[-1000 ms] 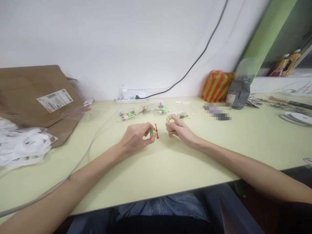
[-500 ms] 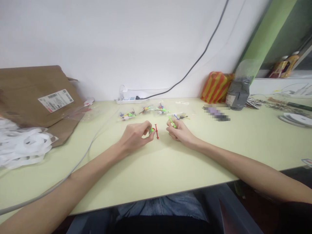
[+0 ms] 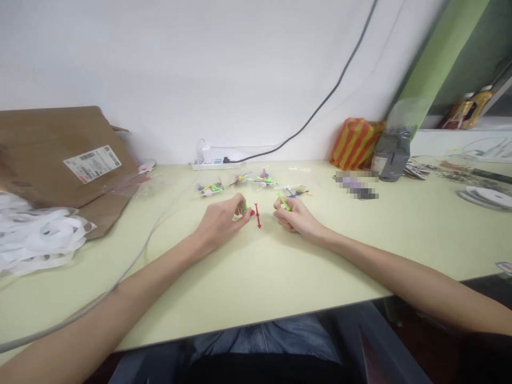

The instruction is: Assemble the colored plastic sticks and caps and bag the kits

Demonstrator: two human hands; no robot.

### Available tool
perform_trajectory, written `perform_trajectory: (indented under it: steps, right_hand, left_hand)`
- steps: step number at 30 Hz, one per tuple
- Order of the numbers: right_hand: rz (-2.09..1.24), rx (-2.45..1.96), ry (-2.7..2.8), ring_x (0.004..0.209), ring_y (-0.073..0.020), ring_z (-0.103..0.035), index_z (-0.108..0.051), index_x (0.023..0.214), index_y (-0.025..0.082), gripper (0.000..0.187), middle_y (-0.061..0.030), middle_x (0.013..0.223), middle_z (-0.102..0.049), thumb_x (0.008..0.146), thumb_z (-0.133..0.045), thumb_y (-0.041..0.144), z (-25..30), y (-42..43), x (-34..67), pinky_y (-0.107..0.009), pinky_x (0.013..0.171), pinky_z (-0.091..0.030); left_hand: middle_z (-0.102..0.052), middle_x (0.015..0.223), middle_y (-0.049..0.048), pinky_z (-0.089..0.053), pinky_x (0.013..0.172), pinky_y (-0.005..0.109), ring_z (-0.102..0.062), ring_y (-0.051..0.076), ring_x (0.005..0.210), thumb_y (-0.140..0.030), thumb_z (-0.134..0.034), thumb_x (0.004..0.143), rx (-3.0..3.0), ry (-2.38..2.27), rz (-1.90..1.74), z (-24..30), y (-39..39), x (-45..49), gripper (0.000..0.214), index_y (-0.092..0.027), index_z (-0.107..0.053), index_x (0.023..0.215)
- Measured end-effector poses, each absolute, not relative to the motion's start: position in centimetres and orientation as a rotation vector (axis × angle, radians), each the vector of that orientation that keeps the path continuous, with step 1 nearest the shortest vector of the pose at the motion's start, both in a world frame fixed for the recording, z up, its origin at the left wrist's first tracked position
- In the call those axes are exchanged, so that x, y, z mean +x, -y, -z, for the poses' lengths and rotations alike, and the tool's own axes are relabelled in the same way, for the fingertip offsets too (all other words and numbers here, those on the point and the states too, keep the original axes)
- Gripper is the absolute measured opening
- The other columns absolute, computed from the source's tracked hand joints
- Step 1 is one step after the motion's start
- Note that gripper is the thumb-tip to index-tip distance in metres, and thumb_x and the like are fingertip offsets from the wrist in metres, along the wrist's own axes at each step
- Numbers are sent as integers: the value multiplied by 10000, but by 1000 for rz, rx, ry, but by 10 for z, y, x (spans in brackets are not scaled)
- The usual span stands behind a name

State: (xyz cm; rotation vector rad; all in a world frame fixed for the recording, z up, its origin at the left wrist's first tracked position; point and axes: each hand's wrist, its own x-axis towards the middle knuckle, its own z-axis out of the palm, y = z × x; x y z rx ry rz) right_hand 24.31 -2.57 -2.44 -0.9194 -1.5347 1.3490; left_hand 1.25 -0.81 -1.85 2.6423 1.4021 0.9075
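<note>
My left hand (image 3: 224, 217) is closed in a pinch around a small green and red plastic piece (image 3: 252, 212), its fingers covering most of it. Just right of those fingertips a red arrow-shaped plastic piece (image 3: 258, 216) lies on the table, apart from both hands. In my right hand (image 3: 296, 216) a bright green plastic stick (image 3: 284, 202) is gripped between thumb and fingers, slanting up to the left. Behind the hands, several small bunches of coloured plastic pieces (image 3: 211, 188) rest in clear bags.
A power strip (image 3: 212, 164) with a black cable sits against the wall. Cardboard (image 3: 60, 160) and white strips (image 3: 44, 234) occupy the left. A grey cable (image 3: 146, 242) crosses near my left arm. Right stand a striped bag (image 3: 354, 144), a grey bag (image 3: 392, 157) and white discs (image 3: 490, 196).
The left fingers have shifted slightly, turning the piece so that more red and less green shows. My right hand and the red arrow-shaped piece stay almost in place.
</note>
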Motion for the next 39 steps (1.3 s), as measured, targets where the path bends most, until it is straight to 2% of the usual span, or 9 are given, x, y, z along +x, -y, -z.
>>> perform_trajectory:
  steps: [8,14,18,20,23,27,33,37,39]
  right_hand:
    - [-1243,-1024,1684,412,-66,-275,-455,932,237,176,122,539,-360,802,-572,256,23,18,247,-180,400,-190]
    - [-1155,-1128,1703,600,-101,-495,-468,1175,239,391,31,812,-530,796,-551,182,25,11,250,-188,468,-353]
    - [-1075,-1133,1767,897,-166,-616,-464,1328,233,516,-95,1150,-587,825,-541,152,28,6,253,-288,692,-522]
    - [-1020,-1111,1817,1033,-185,-616,-479,1348,228,499,-113,1210,-594,860,-500,127,29,4,255,-362,871,-517]
    - [-907,-1080,1928,1102,-188,-609,-561,1262,203,410,-108,1201,-627,887,-442,88,32,2,258,-392,972,-466]
    - [-631,-1097,2092,979,-191,-614,-637,1124,177,267,-97,1099,-646,899,-499,142,41,-2,259,-339,852,-477]
    - [-376,-1202,2172,823,-175,-581,-642,1152,178,289,-43,918,-643,874,-634,256,49,-15,252,-290,747,-422]
    - [-325,-1299,2188,735,-162,-577,-673,894,173,93,-41,821,-670,853,-592,150,43,-20,252,-273,682,-385]
    - [-296,-1331,2177,729,-169,-587,-656,779,173,105,-49,794,-687,830,-582,118,39,-20,255,-278,681,-381]
  left_hand:
    - [-677,834,12,-475,665,307,-611,167,718,-443,-536,937,2404,-1434,-945,23,-1,10,236,-215,-554,883]
    - [-639,826,4,-479,677,296,-585,151,743,-361,-615,899,2362,-1319,-1121,28,-9,6,162,-211,-623,960]
    - [-641,821,0,-482,684,295,-600,153,756,-344,-618,900,2348,-1319,-1140,28,-9,7,162,-212,-628,993]
    - [-642,831,0,-480,693,297,-602,156,768,-337,-614,902,2363,-1335,-1120,28,-7,7,164,-212,-628,1007]
    - [-633,847,0,-467,713,299,-594,158,778,-323,-589,915,2442,-1361,-1079,28,-5,8,158,-217,-623,1027]
    - [-618,874,5,-447,722,304,-583,164,790,-317,-552,933,2570,-1374,-1030,27,-3,8,164,-218,-606,1053]
    - [-624,886,10,-447,721,305,-592,171,802,-345,-543,937,2585,-1372,-1001,28,-3,9,186,-220,-598,1063]
    - [-628,881,8,-454,724,304,-599,172,798,-346,-555,929,2568,-1387,-991,27,-2,10,176,-222,-592,1047]
    - [-633,881,8,-454,719,303,-604,172,798,-349,-556,927,2564,-1396,-986,27,-2,11,173,-220,-588,1038]
